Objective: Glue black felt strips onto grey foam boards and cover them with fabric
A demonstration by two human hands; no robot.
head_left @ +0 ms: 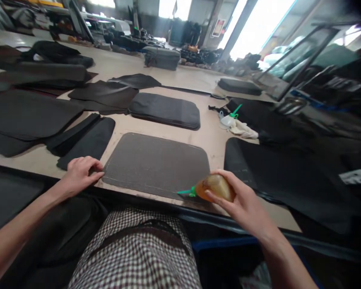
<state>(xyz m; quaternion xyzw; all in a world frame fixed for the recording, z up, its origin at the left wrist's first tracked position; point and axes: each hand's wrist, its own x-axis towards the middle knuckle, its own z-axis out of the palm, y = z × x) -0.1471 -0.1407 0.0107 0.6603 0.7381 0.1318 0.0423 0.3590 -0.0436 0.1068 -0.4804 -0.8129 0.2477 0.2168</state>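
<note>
"Writing first: anything legible?"

"A poster [218,28] on the far wall bears print, too small to read. A pale patch [356,177] at far right is too blurred to identify."

"The right hand [239,196]?"

"Clamped round an amber squeeze bottle [215,188], thumb on the near side. The bottle is tipped over — its green nozzle [185,192] points left, low at the near edge of the dark panel [156,162]."

"And the left hand [84,173]?"

"At the panel's left corner, fingers bent, a small gap between thumb and forefinger. Whether they pinch the edge (the view is from above) I cannot tell."

"Position of the panel?"

"Flat on the table [215,146], at the front, between both hands."

"Obstructions?"

"The bottle and right hand cover its near right corner. Just beyond it sits a stack of dark panels [165,110]; on the left, near the left hand, dark strips [92,140] overlap. A black sheet [258,166] lies to the right."

"Further items?"

"Beyond that sheet, a whitish bottle [228,121] with its own green spout, beside a cream cloth [243,129] — and a grey block [161,57] farther back."
</note>
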